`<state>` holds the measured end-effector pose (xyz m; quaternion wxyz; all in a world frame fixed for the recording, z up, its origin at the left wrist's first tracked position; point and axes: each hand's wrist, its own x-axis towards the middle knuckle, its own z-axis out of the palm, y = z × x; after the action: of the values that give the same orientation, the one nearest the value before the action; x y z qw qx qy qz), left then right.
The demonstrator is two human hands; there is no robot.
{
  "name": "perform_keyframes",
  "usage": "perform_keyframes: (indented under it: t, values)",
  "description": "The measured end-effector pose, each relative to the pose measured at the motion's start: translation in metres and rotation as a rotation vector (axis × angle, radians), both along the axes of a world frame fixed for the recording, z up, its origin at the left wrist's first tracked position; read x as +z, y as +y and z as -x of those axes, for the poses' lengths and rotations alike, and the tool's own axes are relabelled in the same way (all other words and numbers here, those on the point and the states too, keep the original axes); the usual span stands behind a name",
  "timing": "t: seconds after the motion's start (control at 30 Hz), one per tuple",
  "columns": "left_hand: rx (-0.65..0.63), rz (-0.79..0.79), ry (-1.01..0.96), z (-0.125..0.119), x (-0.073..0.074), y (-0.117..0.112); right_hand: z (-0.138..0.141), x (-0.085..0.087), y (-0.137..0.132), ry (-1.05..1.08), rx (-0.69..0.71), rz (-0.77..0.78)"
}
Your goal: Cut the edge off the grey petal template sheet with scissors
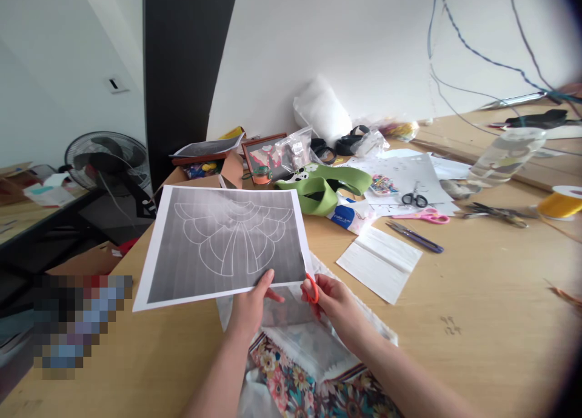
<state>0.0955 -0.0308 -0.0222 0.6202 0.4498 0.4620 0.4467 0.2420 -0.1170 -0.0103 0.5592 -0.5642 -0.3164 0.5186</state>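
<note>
A white sheet of paper (231, 242) printed with a dark grey rectangle and a white-lined, scalloped fan pattern is held up over the table. My left hand (254, 300) grips its lower edge, thumb on top and fingers underneath. In my right hand (334, 300) is a pair of orange-handled scissors (312, 289), at the sheet's lower right corner; the blades are mostly hidden. Below both hands lies sheer white fabric (309, 345) with a frayed edge, together with flower-printed fabric (291, 381).
Beyond the sheet lie green ribbon (318, 190), pink scissors (430, 216), black scissors (414, 199), thread snips (414, 236) and folded white paper (379, 263). A bottle (507, 157) and a yellow ribbon spool (561, 202) stand to the right. An open box (204, 178) sits at the back left.
</note>
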Motion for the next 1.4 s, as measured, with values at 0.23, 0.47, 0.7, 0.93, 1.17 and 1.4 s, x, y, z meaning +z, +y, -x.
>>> perform_keyframes:
  t: [0.23, 0.47, 0.7, 0.93, 1.17, 1.4]
  values:
    - [0.004, -0.020, 0.021, 0.0002, -0.0015, 0.0008, -0.0001, -0.0001, -0.0007, -0.016, 0.010, 0.010]
    - [-0.001, -0.036, 0.082, 0.0012, -0.0037, 0.0018, -0.0001, 0.0004, -0.0006, -0.021, 0.000, 0.004]
    - [0.007, -0.031, 0.050, 0.0002, -0.0022, 0.0010, 0.0002, 0.0010, -0.0004, -0.010, -0.005, 0.001]
    - [-0.003, -0.041, 0.067, 0.0008, -0.0034, 0.0019, -0.0006, -0.0008, -0.0001, -0.023, 0.002, 0.000]
    - [0.004, -0.038, 0.089, 0.0012, -0.0059, 0.0025, -0.0002, 0.0016, -0.0005, -0.013, -0.006, 0.002]
    - [-0.002, -0.034, 0.096, 0.0013, -0.0039, 0.0018, -0.0006, -0.0004, 0.0000, -0.019, -0.004, 0.011]
